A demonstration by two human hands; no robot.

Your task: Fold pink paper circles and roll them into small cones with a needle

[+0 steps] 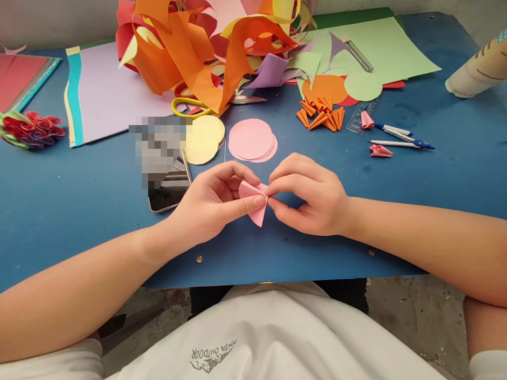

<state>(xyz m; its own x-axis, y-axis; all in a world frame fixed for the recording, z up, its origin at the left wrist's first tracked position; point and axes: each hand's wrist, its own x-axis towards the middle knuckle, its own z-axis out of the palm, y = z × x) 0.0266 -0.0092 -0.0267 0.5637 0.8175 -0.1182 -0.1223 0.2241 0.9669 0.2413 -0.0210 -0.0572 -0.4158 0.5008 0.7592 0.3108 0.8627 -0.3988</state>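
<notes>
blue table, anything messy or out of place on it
Yes: a loose heap of orange paper scraps buries most of the yellow-handled scissors. Both hands, left hand and right hand, pinch a folded pink paper.

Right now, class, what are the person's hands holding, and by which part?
Both hands hold one folded pink paper piece. The left hand pinches its left side, the right hand its right edge near the upper fold.

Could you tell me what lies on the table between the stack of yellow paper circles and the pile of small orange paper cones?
In the head view, a stack of pink paper circles lies between them on the blue table.
</notes>
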